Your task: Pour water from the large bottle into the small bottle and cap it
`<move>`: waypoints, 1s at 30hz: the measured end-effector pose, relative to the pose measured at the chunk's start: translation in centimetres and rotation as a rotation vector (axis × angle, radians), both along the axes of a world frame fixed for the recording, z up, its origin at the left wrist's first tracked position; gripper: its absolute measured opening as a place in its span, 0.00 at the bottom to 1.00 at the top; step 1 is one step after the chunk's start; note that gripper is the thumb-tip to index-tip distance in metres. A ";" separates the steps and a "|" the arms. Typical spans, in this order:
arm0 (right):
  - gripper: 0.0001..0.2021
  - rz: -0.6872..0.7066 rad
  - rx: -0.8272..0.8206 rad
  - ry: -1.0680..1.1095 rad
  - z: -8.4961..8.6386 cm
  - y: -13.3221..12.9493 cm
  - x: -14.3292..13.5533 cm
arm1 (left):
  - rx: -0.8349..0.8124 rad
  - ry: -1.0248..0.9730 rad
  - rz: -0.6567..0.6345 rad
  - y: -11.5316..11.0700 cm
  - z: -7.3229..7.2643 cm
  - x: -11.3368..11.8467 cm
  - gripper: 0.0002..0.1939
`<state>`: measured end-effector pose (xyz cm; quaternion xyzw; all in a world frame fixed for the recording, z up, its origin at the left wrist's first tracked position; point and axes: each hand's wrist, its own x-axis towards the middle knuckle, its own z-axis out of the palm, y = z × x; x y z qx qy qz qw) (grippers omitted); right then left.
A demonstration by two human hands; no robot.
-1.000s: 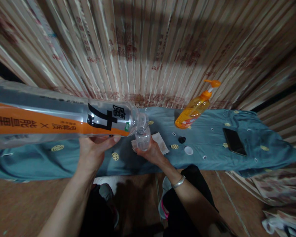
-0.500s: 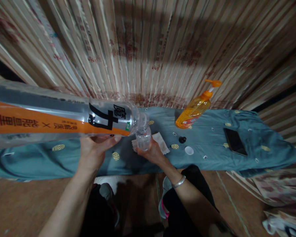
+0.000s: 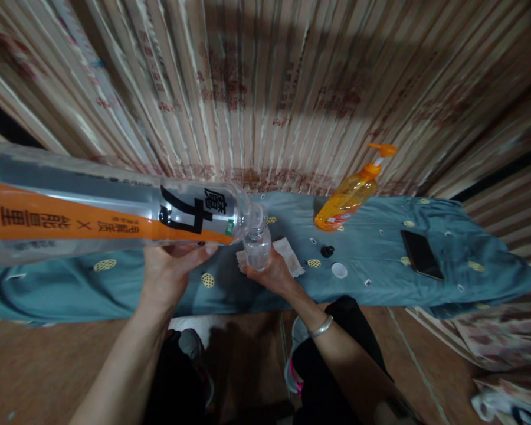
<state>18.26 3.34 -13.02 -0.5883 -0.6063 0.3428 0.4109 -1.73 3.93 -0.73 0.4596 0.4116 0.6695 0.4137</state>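
Note:
My left hand (image 3: 170, 271) grips a large clear plastic drink bottle (image 3: 115, 209) with an orange and grey label, its fingers mostly hidden behind it. The bottle lies tipped nearly level, mouth to the right. Its mouth meets the neck of a small clear bottle (image 3: 257, 248), which my right hand (image 3: 272, 271) holds upright with fingers closed round it. Clear liquid seems to be in the small bottle, though its level is hard to make out. Beneath my right hand lies a whitish cloth or wipe (image 3: 288, 257). A black cap (image 3: 327, 251) and a round white lid (image 3: 338, 270) rest to the right.
A pump bottle of orange liquid (image 3: 347, 200) stands toward the back of the narrow table with a teal pineapple-print cloth (image 3: 380, 283). Farther right lies a black phone (image 3: 422, 254). A striped curtain (image 3: 265, 100) hangs close behind the table.

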 end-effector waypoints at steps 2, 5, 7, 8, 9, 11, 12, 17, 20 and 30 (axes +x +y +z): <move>0.36 -0.003 0.001 -0.007 0.1 0.0 0.0 | 0.008 0.000 -0.003 0.0 0.1 0.0 0.24; 0.36 -0.011 0.006 -0.020 0.1 -0.1 -0.1 | -0.009 -0.035 -0.014 0.1 0.1 0.1 0.25; 0.36 -0.019 0.012 -0.023 0.1 -0.1 0.0 | -0.012 -0.042 -0.018 0.1 0.0 0.1 0.25; 0.37 -0.017 0.012 -0.019 0.0 -0.1 0.0 | -0.003 -0.037 -0.020 0.2 -0.1 0.1 0.24; 0.37 -0.011 0.010 -0.014 0.0 -0.1 0.0 | 0.010 -0.029 -0.023 0.2 -0.2 0.0 0.24; 0.38 0.008 0.003 -0.004 -0.2 0.0 0.1 | 0.044 -0.012 -0.029 0.3 -0.5 -0.1 0.23; 0.37 0.016 0.003 0.001 -0.2 0.0 0.2 | 0.056 -0.010 -0.031 0.3 -0.6 -0.2 0.24; 0.37 0.014 0.012 0.006 -0.4 0.1 0.1 | 0.039 -0.009 -0.039 0.4 -0.8 -0.2 0.23; 0.37 -0.001 0.005 -0.006 -0.3 0.0 0.0 | 0.040 -0.039 -0.038 0.3 -0.6 -0.1 0.25; 0.36 0.016 -0.002 -0.016 -0.2 -0.1 0.1 | 0.057 -0.044 -0.029 0.3 -0.2 0.0 0.38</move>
